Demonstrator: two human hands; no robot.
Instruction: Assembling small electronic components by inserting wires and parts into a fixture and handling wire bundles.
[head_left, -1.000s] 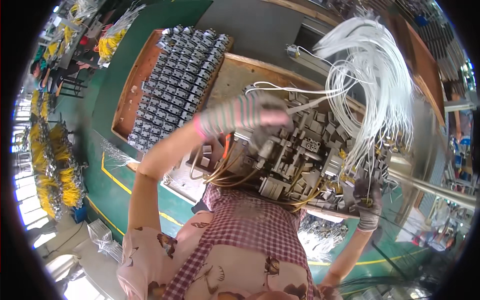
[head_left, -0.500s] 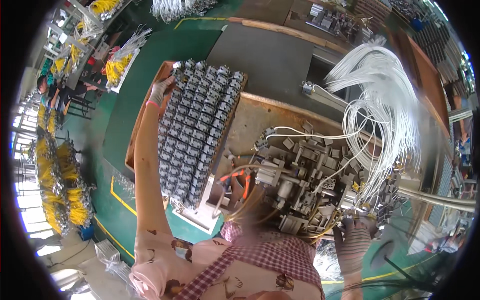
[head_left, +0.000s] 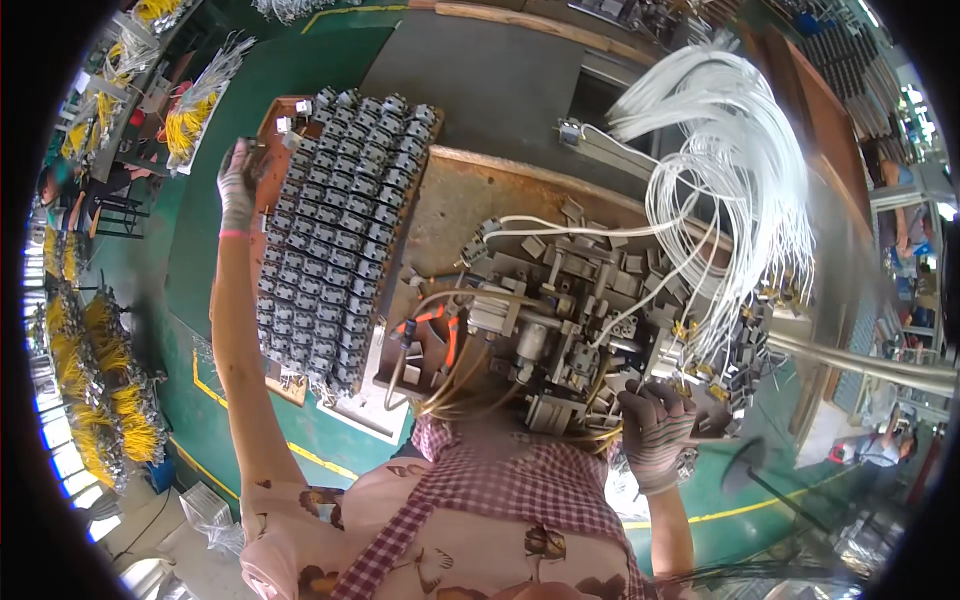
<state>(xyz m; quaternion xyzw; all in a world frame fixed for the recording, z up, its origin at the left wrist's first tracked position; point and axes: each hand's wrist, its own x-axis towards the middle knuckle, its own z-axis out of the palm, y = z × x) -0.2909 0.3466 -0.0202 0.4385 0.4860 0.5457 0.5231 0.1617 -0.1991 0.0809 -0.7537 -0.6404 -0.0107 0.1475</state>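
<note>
My left hand, in a striped glove with a pink band at the wrist, is at the upper left side of a shallow wooden tray. Its fingers are closed around something small and dark that I cannot make out. Rows of grey-and-black connector blocks fill most of the tray. My right hand, also gloved, is at the front right of a metal assembly fixture. Its fingers curl in beside small metal parts, and what they grip, if anything, is hidden.
A large bundle of white cables lies right of the fixture, with loops reaching over it. One cable ends in a connector on the workbench. Orange-and-brown tubing crosses the fixture's left side. A round dark mirror-like disc stands at lower right.
My left hand has moved left from the tray's upper left blocks to its outer edge. My right hand's fingers are more curled at the fixture. The whole view has shifted.
</note>
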